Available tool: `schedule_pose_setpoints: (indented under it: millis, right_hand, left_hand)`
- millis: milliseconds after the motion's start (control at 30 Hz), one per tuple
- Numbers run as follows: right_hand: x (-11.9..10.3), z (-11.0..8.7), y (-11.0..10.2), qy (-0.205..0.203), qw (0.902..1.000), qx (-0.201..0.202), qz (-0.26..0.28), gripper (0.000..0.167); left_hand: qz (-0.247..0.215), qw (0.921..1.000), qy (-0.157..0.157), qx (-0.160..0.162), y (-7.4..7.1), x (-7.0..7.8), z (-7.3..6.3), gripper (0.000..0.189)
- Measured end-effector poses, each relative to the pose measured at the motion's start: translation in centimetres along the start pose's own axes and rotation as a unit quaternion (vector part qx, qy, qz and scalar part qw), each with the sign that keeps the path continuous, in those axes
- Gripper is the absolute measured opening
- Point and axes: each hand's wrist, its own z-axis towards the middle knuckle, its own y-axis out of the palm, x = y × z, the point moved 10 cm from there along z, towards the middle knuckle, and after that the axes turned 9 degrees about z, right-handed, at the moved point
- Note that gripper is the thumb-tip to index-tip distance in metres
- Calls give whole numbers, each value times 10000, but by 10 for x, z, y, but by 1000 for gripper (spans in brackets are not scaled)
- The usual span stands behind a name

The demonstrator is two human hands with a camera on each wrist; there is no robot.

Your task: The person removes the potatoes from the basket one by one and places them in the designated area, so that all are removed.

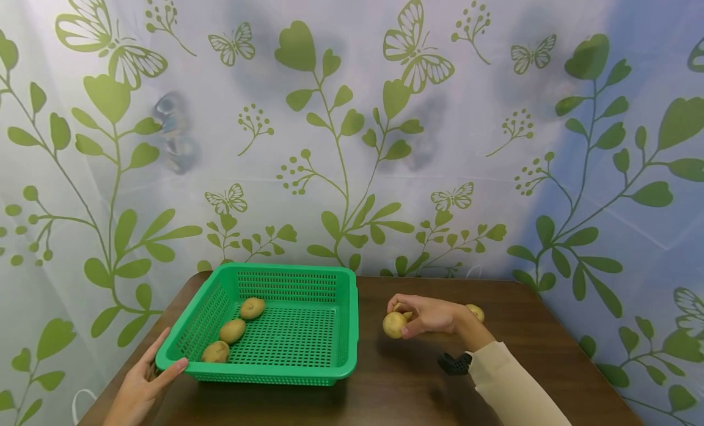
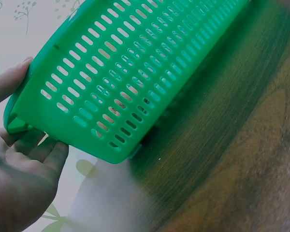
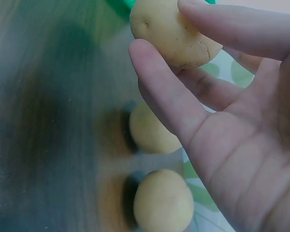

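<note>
potato (image 1: pixel 394 325) held above a brown wooden table (image 1: pixel 396 392), right of a green perforated basket (image 1: pixel 264 371) | right hand (image 1: pixel 431 315) pinches it between thumb and bent fingers | two more potatoes (image 3: pixel 163 202) rest nearby | left hand (image 1: pixel 142 382) grips basket's near left corner, fingers curled at its rim | three potatoes (image 1: pixel 232 331) line basket's left side | butterfly-and-leaf curtain (image 1: pixel 352 242) behind

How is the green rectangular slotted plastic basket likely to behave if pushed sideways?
The basket would probably slide rather than tip, being wide for its height. Its many-slotted walls suggest it is light and may flex slightly. The three oval yellow-brown potatoes inside might roll, with bare floor beside them.
</note>
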Motion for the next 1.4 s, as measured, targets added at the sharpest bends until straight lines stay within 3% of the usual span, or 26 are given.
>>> schedule_pose_setpoints:
  millis: [333, 533, 867, 1133, 1233, 1400]
  right_hand:
    - [12, -5, 3, -21, 9997, -143, 206, 46]
    - [16, -8, -3, -109, 9992, 154, -355, 43]
    - [38, -18, -3, 453, 9982, 377, 88, 41]
    - [41, -18, 1, 575, 9981, 220, 29, 40]
    - [41, -17, -2, 622, 9975, 269, -208, 39]
    - [33, -17, -9, 468, 9898, 472, -1258, 37]
  left_hand:
    - [-91, 10000, -38, 1, 0, 0, 0, 91]
    - [1, 10000, -88, -11, 0, 1, 0, 91]
    - [-58, 10000, -68, -42, 1, 1, -1, 91]
    - [-76, 9999, -127, -58, 1, 0, -1, 91]
    - [-34, 9998, -160, -61, 1, 0, 0, 91]
    - [-71, 9998, -180, -78, 1, 0, 0, 91]
